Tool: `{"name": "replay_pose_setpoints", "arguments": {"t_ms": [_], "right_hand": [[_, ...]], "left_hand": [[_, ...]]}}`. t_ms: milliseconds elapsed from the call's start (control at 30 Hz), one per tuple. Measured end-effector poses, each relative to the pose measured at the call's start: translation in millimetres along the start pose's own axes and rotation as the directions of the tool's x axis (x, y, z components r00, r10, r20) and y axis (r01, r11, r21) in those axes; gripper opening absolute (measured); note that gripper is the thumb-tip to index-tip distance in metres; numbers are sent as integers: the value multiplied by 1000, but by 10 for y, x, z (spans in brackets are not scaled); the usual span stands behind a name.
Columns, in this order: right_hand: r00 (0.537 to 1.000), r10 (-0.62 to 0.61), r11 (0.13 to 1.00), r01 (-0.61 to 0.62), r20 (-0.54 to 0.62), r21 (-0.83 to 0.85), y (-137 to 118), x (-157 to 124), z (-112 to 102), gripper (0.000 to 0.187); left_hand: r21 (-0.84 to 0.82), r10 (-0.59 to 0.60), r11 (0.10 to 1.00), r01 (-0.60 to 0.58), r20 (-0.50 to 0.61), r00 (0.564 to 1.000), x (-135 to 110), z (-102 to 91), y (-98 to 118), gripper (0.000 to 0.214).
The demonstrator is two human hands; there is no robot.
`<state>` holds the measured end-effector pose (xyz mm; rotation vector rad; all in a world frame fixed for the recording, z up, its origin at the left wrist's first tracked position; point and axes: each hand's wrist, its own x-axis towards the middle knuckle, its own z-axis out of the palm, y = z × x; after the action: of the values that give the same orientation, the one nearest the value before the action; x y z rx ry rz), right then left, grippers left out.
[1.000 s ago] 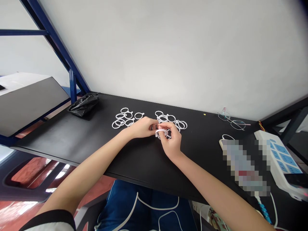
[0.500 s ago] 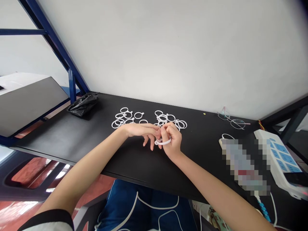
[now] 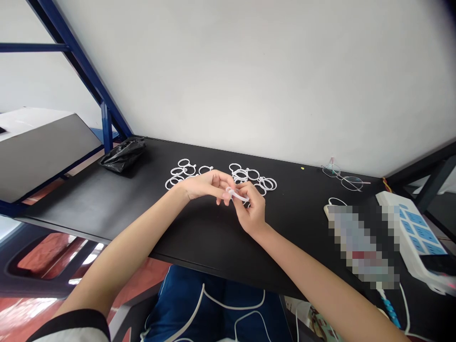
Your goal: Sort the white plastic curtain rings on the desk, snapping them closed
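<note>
A white plastic curtain ring [image 3: 240, 195] with a small eyelet at one end is held between both hands, above the black tabletop. My left hand [image 3: 211, 184] is closed, with its thumb and fingertips at the eyelet end. My right hand [image 3: 253, 208] is closed around the other side of the loop. The fingers cover part of the ring. Behind the hands lie two loose groups of similar rings: one at the left [image 3: 184, 171] and a denser, overlapping one at the right [image 3: 252, 174]. My left hand and wrist partly hide the left group.
On the black table [image 3: 199, 237], a crumpled black plastic bag [image 3: 123, 155] lies at the far left. At the right are eyeglasses [image 3: 352, 183], a blurred-out phone-like object [image 3: 363, 247] with a cable and a white power strip [image 3: 415, 237]. A pale wall [image 3: 267, 85] rises behind.
My left hand's fingers have curled in, bringing its thumb to the eyelet end of the ring. The ring has risen slightly and turned. My right hand has shifted only a little.
</note>
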<state>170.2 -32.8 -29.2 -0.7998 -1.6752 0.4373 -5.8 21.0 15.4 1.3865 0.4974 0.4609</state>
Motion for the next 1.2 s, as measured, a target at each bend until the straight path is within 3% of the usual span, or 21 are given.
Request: {"name": "replay_pose_setpoints", "arguments": {"t_ms": [133, 267, 533, 633, 767, 933, 1200], "right_hand": [[996, -33, 999, 32, 83, 12, -25, -16, -5, 2], [985, -41, 999, 37, 166, 24, -17, -8, -10, 11], [971, 140, 988, -149, 196, 33, 4, -61, 12, 12], [983, 138, 990, -142, 123, 24, -12, -65, 13, 20], [989, 147, 987, -148, 17, 67, -30, -39, 25, 16], [989, 149, 986, -149, 6, 75, -38, -27, 25, 19], [998, 68, 997, -68, 8, 47, -10, -17, 18, 17]], "left_hand": [[-19, 80, 996, -86, -196, 977, 21, -12, -13, 33], [43, 118, 993, -110, -293, 949, 39, 7, -18, 31], [204, 148, 973, -104, -214, 965, 23, 23, 69, 20], [239, 119, 968, -72, -189, 975, 8, 8, 90, 19], [292, 76, 956, -27, -161, 984, -3, -13, 89, 18], [318, 55, 948, -32, -62, 997, -3, -40, 60, 24], [161, 28, 987, 0, -174, 984, 25, -73, -20, 23]]}}
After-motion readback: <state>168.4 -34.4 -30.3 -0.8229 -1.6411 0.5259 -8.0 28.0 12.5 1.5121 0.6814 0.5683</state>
